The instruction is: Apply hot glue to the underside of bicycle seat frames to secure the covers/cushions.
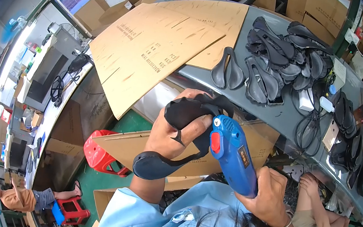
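Observation:
My left hand [164,134] is closed around a black bicycle saddle [155,164], held up in front of my chest. The saddle is tilted, with one rounded lobe hanging by my wrist and its upper part curving over my fingers. In my right hand [272,196] is a blue cordless power tool [235,158] with a red button, gripped by its lower end. The tool's head meets the saddle's edge beside my left fingertips. Its working tip is hidden, so I cannot tell what kind of tool it is.
A heap of black saddles [287,54] lies on the grey table [196,74], beside large cardboard sheets [154,40]. Cables [307,131] and a phone [330,134] lie to the right. A red stool [99,151] stands left; people sit at left and close right.

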`<state>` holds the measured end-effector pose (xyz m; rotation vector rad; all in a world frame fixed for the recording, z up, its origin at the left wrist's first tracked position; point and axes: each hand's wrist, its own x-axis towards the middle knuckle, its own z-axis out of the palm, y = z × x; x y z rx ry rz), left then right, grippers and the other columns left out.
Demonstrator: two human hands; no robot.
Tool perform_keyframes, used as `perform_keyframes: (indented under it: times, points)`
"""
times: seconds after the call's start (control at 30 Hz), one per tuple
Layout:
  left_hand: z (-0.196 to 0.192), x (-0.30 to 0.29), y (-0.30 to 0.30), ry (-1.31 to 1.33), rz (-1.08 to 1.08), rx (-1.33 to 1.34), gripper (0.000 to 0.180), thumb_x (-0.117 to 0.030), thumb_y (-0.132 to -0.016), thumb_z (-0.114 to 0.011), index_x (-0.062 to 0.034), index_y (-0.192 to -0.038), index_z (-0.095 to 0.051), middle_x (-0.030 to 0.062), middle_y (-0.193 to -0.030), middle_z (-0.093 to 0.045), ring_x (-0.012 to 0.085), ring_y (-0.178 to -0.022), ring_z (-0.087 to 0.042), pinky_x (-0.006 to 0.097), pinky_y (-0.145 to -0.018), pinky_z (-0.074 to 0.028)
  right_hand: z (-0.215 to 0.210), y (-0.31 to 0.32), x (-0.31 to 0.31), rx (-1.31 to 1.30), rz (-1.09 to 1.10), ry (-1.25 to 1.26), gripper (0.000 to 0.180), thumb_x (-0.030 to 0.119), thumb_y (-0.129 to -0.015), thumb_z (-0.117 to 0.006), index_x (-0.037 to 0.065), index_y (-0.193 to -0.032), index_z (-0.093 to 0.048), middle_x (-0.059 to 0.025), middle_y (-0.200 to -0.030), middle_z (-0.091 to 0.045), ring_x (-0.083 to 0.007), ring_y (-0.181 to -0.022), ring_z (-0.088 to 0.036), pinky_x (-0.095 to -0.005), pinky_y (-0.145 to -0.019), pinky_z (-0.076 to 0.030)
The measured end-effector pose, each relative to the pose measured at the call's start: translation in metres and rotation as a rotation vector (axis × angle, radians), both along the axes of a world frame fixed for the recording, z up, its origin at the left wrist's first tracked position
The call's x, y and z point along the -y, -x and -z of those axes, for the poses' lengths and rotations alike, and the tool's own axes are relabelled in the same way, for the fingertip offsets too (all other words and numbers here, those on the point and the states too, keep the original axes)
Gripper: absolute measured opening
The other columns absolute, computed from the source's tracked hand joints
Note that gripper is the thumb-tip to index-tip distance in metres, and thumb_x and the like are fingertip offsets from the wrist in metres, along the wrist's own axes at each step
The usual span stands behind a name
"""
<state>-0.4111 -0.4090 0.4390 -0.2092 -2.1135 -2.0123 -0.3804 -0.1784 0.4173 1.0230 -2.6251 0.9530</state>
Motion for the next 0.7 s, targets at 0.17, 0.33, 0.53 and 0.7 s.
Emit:
perform_keyframes:
  times: [0.17, 0.33, 0.53, 0.7]
  points:
    - [0.0, 0.005, 0.006, 0.004, 0.12, 0.032, 0.027, -0.009, -0.075, -0.059, 0.0018, -0.1, -0.055, 0.0063, -0.092, -0.056, 0.0128, -0.083, -0.052, 0.026, -0.075, -0.043, 0.001, 0.0, 0.0, -0.001, -0.015, 0.018, 0.044, 0.022, -0.056, -0.08, 0.003, -0.075, -0.045, -0.0097, -0.059, -0.053, -0.0253, -0.051, -0.053, -0.0336, -0.051, -0.041]
    - [-0.011, 0.017, 0.009, 0.239, 0.393, 0.152, 0.031, -0.009, -0.083, -0.058, 0.0007, -0.112, -0.051, 0.0093, -0.109, -0.057, 0.0163, -0.098, -0.054, 0.029, -0.089, -0.041, 0.007, -0.003, -0.005, 0.052, 0.0, -0.006, 0.046, 0.018, -0.051, -0.08, 0.001, -0.081, -0.049, -0.0091, -0.067, -0.054, -0.0273, -0.059, -0.053, -0.0352, -0.059, -0.04]
    - [-0.013, 0.013, 0.017, 0.277, 0.452, 0.265, 0.029, -0.011, -0.078, -0.056, -0.001, -0.104, -0.054, 0.0062, -0.084, -0.059, 0.0136, -0.076, -0.052, 0.028, -0.072, -0.045, 0.007, -0.001, -0.007, 0.036, -0.008, -0.006, 0.044, 0.017, -0.052, -0.079, 0.002, -0.08, -0.049, -0.0091, -0.068, -0.055, -0.0268, -0.059, -0.054, -0.0349, -0.057, -0.04]
    - [-0.026, 0.025, 0.023, 0.457, 0.604, 0.301, 0.028, -0.012, -0.075, -0.057, 0.0016, -0.099, -0.055, 0.0069, -0.077, -0.06, 0.0125, -0.071, -0.051, 0.03, -0.065, -0.044, 0.004, 0.002, -0.007, -0.176, -0.038, -0.005, 0.04, 0.016, -0.053, -0.077, 0.003, -0.074, -0.045, -0.0093, -0.061, -0.052, -0.0265, -0.051, -0.052, -0.0337, -0.051, -0.041]
